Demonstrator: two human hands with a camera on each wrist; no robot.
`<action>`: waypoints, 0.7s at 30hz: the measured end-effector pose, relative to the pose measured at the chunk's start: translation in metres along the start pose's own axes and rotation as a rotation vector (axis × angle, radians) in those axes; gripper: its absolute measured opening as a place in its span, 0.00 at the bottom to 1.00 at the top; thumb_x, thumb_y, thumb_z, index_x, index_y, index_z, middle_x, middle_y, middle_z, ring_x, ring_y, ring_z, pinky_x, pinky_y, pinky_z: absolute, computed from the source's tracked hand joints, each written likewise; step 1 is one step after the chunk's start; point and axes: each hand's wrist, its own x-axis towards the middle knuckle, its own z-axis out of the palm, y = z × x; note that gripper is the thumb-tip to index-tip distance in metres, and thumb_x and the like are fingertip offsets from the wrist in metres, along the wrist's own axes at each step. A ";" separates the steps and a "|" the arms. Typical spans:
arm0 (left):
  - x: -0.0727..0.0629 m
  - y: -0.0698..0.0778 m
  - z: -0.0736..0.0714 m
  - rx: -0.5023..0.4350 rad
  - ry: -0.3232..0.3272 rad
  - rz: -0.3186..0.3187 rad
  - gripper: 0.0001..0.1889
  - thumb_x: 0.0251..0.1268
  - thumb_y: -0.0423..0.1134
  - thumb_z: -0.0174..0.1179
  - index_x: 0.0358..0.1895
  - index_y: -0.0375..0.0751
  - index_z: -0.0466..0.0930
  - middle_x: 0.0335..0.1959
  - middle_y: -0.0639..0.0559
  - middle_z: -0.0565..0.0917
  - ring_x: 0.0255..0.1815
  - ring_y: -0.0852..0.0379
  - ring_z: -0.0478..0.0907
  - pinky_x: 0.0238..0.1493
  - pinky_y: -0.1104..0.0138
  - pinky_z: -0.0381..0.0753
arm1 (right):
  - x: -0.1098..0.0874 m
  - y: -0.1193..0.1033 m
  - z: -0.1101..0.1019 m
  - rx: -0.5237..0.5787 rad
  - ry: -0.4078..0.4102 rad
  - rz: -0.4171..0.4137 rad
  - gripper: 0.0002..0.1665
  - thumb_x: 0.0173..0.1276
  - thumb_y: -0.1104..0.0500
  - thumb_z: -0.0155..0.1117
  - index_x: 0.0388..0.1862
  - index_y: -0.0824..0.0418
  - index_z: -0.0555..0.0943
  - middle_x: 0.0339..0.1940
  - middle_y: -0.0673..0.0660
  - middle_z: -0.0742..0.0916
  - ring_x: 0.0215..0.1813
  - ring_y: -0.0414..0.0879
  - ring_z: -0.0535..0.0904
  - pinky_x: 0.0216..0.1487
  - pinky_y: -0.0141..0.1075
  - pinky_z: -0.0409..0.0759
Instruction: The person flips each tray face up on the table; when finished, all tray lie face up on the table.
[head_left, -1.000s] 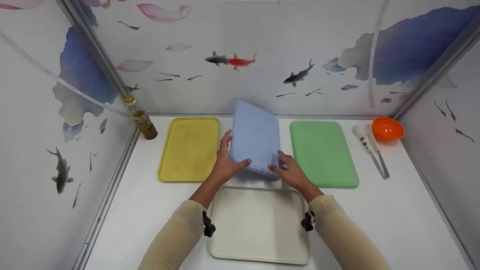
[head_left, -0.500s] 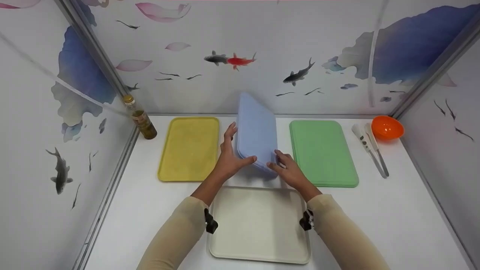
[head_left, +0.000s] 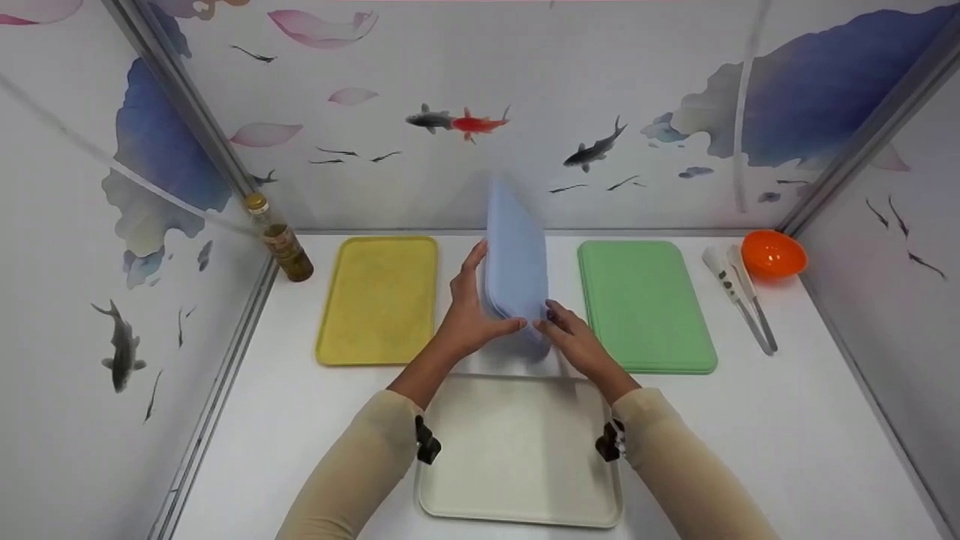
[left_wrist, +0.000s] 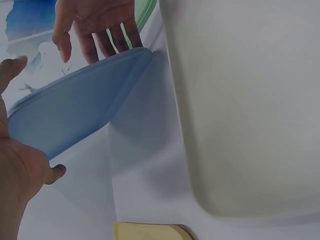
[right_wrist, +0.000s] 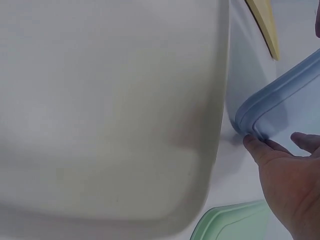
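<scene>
A light blue tray (head_left: 517,255) with a ridged, double-lined rim stands steeply tilted at the middle back, its face turned toward the right. My left hand (head_left: 465,315) grips its left side, thumb along the near edge and fingers reaching up the side. At the near right corner, my right hand (head_left: 576,346) holds the tray by its fingertips. The right wrist view shows those fingertips at the corner of the blue tray (right_wrist: 295,100). Seen from the left wrist, the tray (left_wrist: 70,115) hides the ends of the right hand's fingers.
Nearest the body lies a large beige tray (head_left: 517,450). A yellow tray (head_left: 379,300) is on the left, a green one (head_left: 645,307) on the right. An oil bottle (head_left: 286,247) occupies the left corner; an orange bowl (head_left: 774,256) and pale-handled utensils (head_left: 739,300) are far right.
The blue tray has turned more upright and edge-on, its left side swinging right. My left hand has moved right and slightly up with it; my right hand has shifted only a little.
</scene>
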 end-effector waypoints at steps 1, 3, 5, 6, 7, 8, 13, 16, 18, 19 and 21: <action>0.000 0.001 0.000 0.004 -0.005 0.008 0.73 0.50 0.47 0.89 0.91 0.69 0.40 0.92 0.47 0.49 0.89 0.39 0.51 0.82 0.34 0.68 | 0.000 0.000 0.001 0.015 -0.003 -0.001 0.53 0.84 0.35 0.59 0.93 0.60 0.54 0.90 0.70 0.65 0.90 0.68 0.60 0.88 0.61 0.62; 0.000 0.002 0.001 0.011 -0.008 0.024 0.73 0.50 0.49 0.89 0.91 0.69 0.39 0.92 0.47 0.49 0.89 0.39 0.51 0.81 0.34 0.69 | 0.001 -0.001 0.002 0.044 -0.008 -0.004 0.52 0.85 0.35 0.59 0.93 0.61 0.54 0.90 0.71 0.65 0.90 0.68 0.60 0.88 0.61 0.63; 0.000 0.003 0.002 0.012 -0.005 0.043 0.73 0.49 0.50 0.90 0.91 0.69 0.39 0.92 0.47 0.48 0.89 0.39 0.51 0.81 0.34 0.69 | 0.001 -0.002 0.003 0.078 -0.019 -0.015 0.51 0.86 0.37 0.57 0.93 0.62 0.54 0.90 0.72 0.64 0.90 0.68 0.60 0.87 0.60 0.64; 0.000 0.004 0.002 0.014 -0.004 0.050 0.73 0.49 0.51 0.90 0.91 0.69 0.39 0.92 0.47 0.48 0.89 0.39 0.51 0.80 0.34 0.69 | 0.001 -0.003 0.004 0.093 -0.027 -0.020 0.50 0.87 0.38 0.56 0.93 0.63 0.53 0.90 0.72 0.64 0.90 0.69 0.61 0.87 0.60 0.64; 0.000 0.004 0.003 0.018 -0.004 0.057 0.74 0.49 0.52 0.89 0.91 0.69 0.39 0.92 0.47 0.48 0.89 0.40 0.51 0.80 0.33 0.70 | 0.001 -0.003 0.004 0.103 -0.035 -0.029 0.48 0.89 0.40 0.55 0.93 0.64 0.53 0.90 0.73 0.64 0.90 0.69 0.61 0.87 0.60 0.65; 0.000 0.004 0.004 0.022 -0.006 0.065 0.74 0.49 0.53 0.89 0.91 0.69 0.39 0.92 0.47 0.48 0.89 0.40 0.51 0.80 0.33 0.70 | 0.000 -0.003 0.005 0.116 -0.039 -0.033 0.47 0.89 0.42 0.54 0.93 0.64 0.52 0.90 0.73 0.64 0.90 0.69 0.61 0.87 0.61 0.65; -0.001 0.006 0.007 0.045 -0.028 0.093 0.73 0.51 0.54 0.88 0.91 0.65 0.38 0.92 0.47 0.48 0.89 0.40 0.48 0.81 0.33 0.68 | 0.000 -0.003 0.007 0.129 -0.050 -0.050 0.43 0.92 0.46 0.50 0.92 0.67 0.53 0.89 0.74 0.65 0.89 0.70 0.62 0.86 0.62 0.65; -0.001 0.007 0.009 0.053 -0.034 0.104 0.72 0.51 0.54 0.88 0.91 0.64 0.38 0.92 0.46 0.49 0.90 0.40 0.48 0.81 0.33 0.69 | 0.002 -0.003 0.007 0.120 -0.051 -0.066 0.41 0.93 0.48 0.47 0.91 0.68 0.54 0.88 0.74 0.66 0.88 0.70 0.64 0.85 0.62 0.67; 0.000 0.009 0.009 0.055 -0.036 0.113 0.72 0.51 0.54 0.88 0.91 0.64 0.38 0.91 0.46 0.50 0.90 0.40 0.48 0.81 0.33 0.69 | 0.003 -0.005 0.007 0.117 -0.053 -0.072 0.40 0.93 0.49 0.46 0.91 0.69 0.54 0.87 0.74 0.67 0.87 0.70 0.65 0.85 0.62 0.68; 0.001 0.009 0.009 0.055 -0.036 0.118 0.72 0.51 0.54 0.87 0.91 0.63 0.39 0.91 0.46 0.50 0.90 0.40 0.48 0.81 0.33 0.69 | 0.003 -0.005 0.006 0.115 -0.055 -0.073 0.39 0.93 0.50 0.45 0.91 0.69 0.54 0.87 0.74 0.68 0.87 0.70 0.65 0.85 0.62 0.68; 0.002 0.011 0.009 0.056 -0.040 0.120 0.72 0.52 0.54 0.87 0.91 0.64 0.38 0.91 0.46 0.50 0.89 0.40 0.49 0.80 0.33 0.69 | 0.004 -0.008 0.005 0.100 -0.062 -0.075 0.39 0.93 0.50 0.44 0.91 0.69 0.55 0.87 0.74 0.69 0.87 0.70 0.66 0.84 0.62 0.69</action>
